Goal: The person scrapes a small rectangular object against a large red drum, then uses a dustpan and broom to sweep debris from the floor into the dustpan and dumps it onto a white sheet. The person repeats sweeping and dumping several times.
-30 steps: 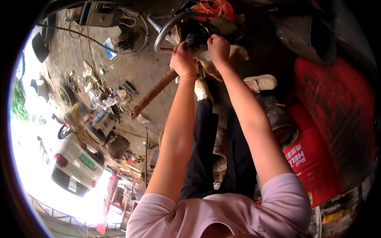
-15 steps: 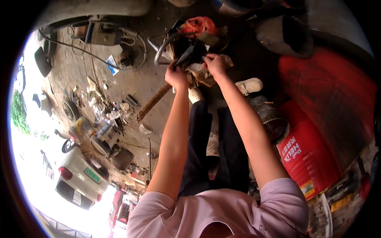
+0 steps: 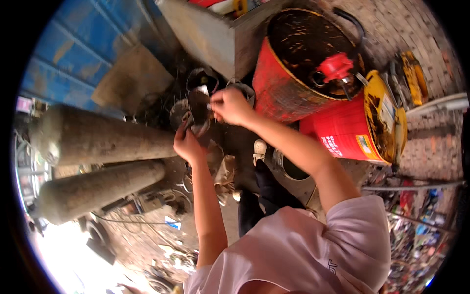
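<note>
Both arms reach forward over a cluster of buckets. My left hand [image 3: 190, 147] is closed around the lower end of a dark flat piece [image 3: 198, 105], whose exact kind I cannot make out. The piece stands up between my hands and has a pale upper tip. Just right of it my right hand [image 3: 232, 106] is closed in a pinch, with something small and shiny at the fingertips that is too blurred to name. Behind the hands stands a dark bucket [image 3: 202, 77], and another bucket [image 3: 179, 113] sits to the left of the piece.
Two large grey cylinders [image 3: 107, 134] lie at left. A grey metal box [image 3: 205, 36] stands ahead beside a blue wall [image 3: 73, 44]. Right are a dirty red drum [image 3: 271, 85] with a red pump [image 3: 336, 66] on top and a second red drum [image 3: 328, 132]. A crumpled paper bag [image 3: 225, 171] lies near my feet.
My view and body have turned to the right, from the cluttered floor to the buckets and drums. Both hands stay closed, the dark piece still in the left.
</note>
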A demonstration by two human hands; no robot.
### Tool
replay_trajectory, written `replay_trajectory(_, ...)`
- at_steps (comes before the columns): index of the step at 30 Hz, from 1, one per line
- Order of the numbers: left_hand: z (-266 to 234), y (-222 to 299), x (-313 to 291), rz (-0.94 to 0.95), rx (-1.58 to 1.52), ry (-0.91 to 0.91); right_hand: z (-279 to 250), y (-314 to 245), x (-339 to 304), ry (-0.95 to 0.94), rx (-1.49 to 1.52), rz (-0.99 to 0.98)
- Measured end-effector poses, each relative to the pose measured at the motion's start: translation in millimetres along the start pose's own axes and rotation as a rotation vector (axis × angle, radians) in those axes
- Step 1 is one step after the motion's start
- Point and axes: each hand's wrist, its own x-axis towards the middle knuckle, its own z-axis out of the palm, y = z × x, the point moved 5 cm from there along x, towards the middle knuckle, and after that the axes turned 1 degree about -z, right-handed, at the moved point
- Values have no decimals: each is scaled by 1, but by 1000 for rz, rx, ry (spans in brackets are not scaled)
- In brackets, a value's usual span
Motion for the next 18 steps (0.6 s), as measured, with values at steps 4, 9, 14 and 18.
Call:
replay_trajectory(4,142,96,4,122,5,-259,-136,-68,26,128,33,-43)
replay_trajectory(9,284,125,17,142,-99,-457,-299,-122,62,278,-40,-157)
replay_trajectory(14,387,79,40,12,10,-554,-448,-127,64,417,-8,106)
replay_trajectory(18,430,15,51,-122,304,-546,-569,25,94,393,-210,85)
